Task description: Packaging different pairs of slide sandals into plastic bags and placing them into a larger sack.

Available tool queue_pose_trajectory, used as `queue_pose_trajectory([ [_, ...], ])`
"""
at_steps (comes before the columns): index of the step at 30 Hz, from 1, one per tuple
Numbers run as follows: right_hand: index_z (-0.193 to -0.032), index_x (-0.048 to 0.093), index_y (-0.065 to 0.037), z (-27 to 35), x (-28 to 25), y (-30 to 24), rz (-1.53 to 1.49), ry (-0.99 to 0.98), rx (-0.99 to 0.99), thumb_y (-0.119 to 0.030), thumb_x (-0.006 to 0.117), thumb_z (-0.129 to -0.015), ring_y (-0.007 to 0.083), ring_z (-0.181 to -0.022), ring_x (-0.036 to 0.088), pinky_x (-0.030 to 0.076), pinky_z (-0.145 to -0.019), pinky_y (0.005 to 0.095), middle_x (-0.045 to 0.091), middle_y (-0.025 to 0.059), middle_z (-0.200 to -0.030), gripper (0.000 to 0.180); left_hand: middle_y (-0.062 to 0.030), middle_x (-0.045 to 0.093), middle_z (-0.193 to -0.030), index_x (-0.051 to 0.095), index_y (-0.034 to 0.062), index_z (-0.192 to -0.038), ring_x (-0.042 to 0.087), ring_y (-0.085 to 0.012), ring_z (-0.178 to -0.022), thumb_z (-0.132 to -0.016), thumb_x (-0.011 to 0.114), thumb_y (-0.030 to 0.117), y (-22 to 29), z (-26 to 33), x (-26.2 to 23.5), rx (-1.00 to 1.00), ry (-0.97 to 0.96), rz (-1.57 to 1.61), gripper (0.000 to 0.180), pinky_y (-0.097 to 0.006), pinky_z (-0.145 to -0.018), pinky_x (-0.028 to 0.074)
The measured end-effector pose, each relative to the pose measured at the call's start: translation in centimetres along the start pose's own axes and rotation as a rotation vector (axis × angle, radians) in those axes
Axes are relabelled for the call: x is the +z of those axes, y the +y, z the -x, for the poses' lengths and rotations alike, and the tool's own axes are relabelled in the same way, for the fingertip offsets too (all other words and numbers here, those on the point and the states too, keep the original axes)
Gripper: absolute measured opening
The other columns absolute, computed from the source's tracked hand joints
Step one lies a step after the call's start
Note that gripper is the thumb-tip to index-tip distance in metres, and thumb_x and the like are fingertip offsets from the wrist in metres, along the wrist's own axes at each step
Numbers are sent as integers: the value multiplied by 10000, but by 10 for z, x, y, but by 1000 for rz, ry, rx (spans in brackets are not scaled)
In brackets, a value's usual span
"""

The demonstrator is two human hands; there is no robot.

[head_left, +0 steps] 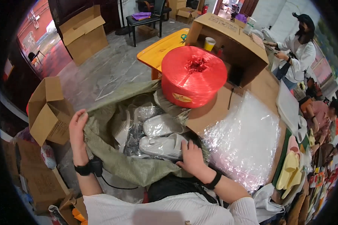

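Observation:
A green woven sack (118, 165) stands wide-mouthed before me. My left hand (78, 125) grips its left rim, the fingers folded over the edge. Inside lie several slippers in clear plastic wrapping; a white slipper (159, 147) is nearest, another white slipper (159, 125) just beyond. Black ones show partly beneath the wrapping. My right hand (192, 156) rests on the right end of the nearest slipper, by the sack's right edge, thumb apart from the fingers. Parts of that slipper's end are hidden under the hand.
A big red roll of plastic twine (193, 80) stands beyond the sack. Clear plastic bags (248, 138) are stacked on the table at right, near yellow slippers (289, 170). An open carton (229, 41) lies behind. More cartons (50, 112) stand left. Other people work far right.

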State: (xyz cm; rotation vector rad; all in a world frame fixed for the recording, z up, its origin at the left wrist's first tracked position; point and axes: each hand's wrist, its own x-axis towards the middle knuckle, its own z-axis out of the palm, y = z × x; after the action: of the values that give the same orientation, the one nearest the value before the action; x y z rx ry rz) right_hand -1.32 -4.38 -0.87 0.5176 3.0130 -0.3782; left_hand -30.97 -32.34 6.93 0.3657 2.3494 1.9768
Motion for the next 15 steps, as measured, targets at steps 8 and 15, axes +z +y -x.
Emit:
queue_pose_trajectory([
  [8, -1506, 234, -51, -7, 49, -34, -513, -263, -491, -225, 785, -750, 456, -1211, 517, 462, -991, 468, 330, 264, -1500, 951, 21, 578, -962, 623, 15, -1147, 511, -82, -841, -894, 697, 190, 43, -10, 27, 146, 17, -211, 316, -248, -764, 422],
  [15, -1333, 489, -17, 43, -24, 12, -704, 191, -449, -208, 749, -794, 396, -1128, 562, 461, -948, 455, 575, 221, -1242, 628, -16, 585, -876, 639, 24, -1095, 525, -72, -707, -751, 733, 26, 136, 130, 117, 254, -664, -201, 358, -224, -650, 436],
])
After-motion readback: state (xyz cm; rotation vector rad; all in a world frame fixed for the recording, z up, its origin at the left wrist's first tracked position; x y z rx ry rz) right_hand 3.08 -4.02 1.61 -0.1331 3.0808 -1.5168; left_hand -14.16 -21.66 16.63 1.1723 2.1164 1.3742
